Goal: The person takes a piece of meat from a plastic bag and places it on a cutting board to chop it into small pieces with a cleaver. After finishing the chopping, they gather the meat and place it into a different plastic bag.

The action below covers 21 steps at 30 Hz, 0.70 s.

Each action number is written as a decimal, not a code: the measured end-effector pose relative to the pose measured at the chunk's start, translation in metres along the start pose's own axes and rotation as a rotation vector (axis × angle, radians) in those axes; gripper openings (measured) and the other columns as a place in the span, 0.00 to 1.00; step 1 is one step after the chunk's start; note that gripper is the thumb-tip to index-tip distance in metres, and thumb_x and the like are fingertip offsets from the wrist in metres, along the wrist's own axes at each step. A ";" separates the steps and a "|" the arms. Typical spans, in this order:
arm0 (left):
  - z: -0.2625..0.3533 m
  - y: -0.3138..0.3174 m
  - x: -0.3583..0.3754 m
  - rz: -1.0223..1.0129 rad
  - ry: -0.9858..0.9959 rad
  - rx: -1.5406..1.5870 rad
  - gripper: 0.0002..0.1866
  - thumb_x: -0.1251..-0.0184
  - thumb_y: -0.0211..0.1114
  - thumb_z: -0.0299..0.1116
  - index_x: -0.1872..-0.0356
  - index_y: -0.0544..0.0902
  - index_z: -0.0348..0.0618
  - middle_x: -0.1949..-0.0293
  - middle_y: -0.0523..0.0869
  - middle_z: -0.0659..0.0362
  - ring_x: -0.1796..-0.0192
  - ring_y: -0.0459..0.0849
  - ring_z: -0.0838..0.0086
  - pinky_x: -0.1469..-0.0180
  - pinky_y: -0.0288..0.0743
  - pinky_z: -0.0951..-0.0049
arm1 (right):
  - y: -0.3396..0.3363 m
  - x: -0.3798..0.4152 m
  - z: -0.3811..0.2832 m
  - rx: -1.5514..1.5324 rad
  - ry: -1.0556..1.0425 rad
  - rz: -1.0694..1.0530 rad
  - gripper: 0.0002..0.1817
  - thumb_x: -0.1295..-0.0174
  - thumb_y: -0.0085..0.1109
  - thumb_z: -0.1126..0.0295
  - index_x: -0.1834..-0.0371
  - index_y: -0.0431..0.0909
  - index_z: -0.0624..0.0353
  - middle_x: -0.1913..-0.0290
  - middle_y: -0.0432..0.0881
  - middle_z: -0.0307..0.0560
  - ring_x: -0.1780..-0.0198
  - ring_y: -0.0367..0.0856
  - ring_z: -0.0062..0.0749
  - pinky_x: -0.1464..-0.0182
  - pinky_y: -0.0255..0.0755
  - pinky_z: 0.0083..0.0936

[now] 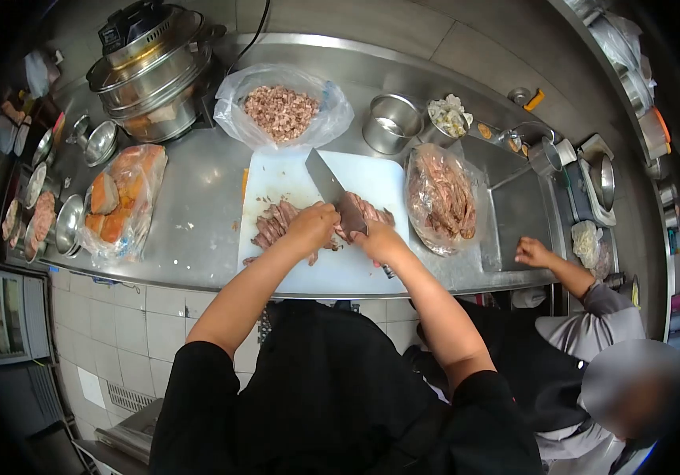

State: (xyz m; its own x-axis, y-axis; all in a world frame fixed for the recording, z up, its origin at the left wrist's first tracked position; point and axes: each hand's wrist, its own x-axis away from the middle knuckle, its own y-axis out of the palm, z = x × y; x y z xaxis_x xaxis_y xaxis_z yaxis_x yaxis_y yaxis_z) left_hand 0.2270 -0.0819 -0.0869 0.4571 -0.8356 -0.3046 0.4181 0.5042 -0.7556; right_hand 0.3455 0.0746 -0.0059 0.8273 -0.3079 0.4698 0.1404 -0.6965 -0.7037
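My right hand (pixel 382 242) is closed around the handle of a wide-bladed kitchen knife (pixel 325 177), whose blade slants up and left across the white cutting board (pixel 391 176). Beside the blade, my left hand (pixel 314 228) has its fingers curled down on the meat. Reddish-brown meat strips (pixel 274 222) lie to the left of that hand, and more meat (pixel 373 209) shows just right of the blade. My left fingertips are partly hidden.
Diced meat (pixel 281 113) fills an open plastic bag behind the board. Bagged meat (pixel 440 198) lies right, near a metal pot (pixel 392 123) and the sink (pixel 514 222). Bagged orange-brown blocks (pixel 122 202) lie left. A co-worker's hand (pixel 534 252) is by the sink.
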 end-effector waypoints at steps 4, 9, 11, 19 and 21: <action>0.001 -0.015 -0.001 0.003 -0.017 -0.073 0.03 0.46 0.67 0.26 0.70 0.84 0.43 0.64 0.82 0.56 0.54 0.81 0.58 0.53 0.75 0.58 | -0.025 0.017 -0.012 0.161 -0.081 -0.020 0.22 0.30 0.55 0.57 0.51 0.76 0.70 0.74 0.84 0.59 0.82 0.82 0.42 0.70 0.79 0.38; 0.000 -0.019 -0.004 -0.109 -0.165 -0.317 0.03 0.43 0.67 0.32 0.68 0.86 0.49 0.63 0.83 0.58 0.52 0.82 0.61 0.51 0.70 0.57 | -0.023 0.026 -0.006 0.300 -0.069 -0.086 0.20 0.30 0.55 0.57 0.51 0.77 0.68 0.74 0.85 0.58 0.82 0.83 0.41 0.69 0.79 0.38; -0.002 -0.011 -0.006 -0.111 -0.181 -0.347 0.04 0.41 0.66 0.33 0.67 0.87 0.51 0.64 0.83 0.59 0.52 0.82 0.62 0.49 0.68 0.57 | 0.021 -0.001 0.016 0.287 -0.194 0.106 0.20 0.31 0.55 0.58 0.52 0.77 0.68 0.74 0.85 0.56 0.81 0.84 0.43 0.68 0.80 0.38; -0.005 -0.009 0.000 -0.068 -0.196 -0.267 0.03 0.42 0.67 0.33 0.68 0.87 0.50 0.64 0.83 0.59 0.51 0.81 0.62 0.51 0.69 0.58 | -0.023 0.017 -0.019 0.230 -0.078 -0.179 0.20 0.30 0.54 0.61 0.47 0.75 0.68 0.76 0.85 0.57 0.81 0.83 0.43 0.72 0.80 0.39; -0.006 -0.010 -0.001 -0.028 -0.177 -0.265 0.03 0.42 0.67 0.33 0.69 0.87 0.49 0.65 0.83 0.59 0.51 0.81 0.62 0.51 0.69 0.58 | -0.005 0.024 -0.019 0.186 -0.081 -0.117 0.22 0.30 0.55 0.57 0.46 0.75 0.68 0.77 0.84 0.55 0.81 0.83 0.42 0.73 0.79 0.37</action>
State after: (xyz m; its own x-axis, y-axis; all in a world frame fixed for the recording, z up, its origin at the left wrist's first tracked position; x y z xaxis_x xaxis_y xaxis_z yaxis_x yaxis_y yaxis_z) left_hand 0.2174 -0.0872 -0.0823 0.5874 -0.7858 -0.1936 0.2244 0.3880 -0.8939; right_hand 0.3540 0.0589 0.0190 0.8393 -0.1744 0.5149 0.3294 -0.5903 -0.7369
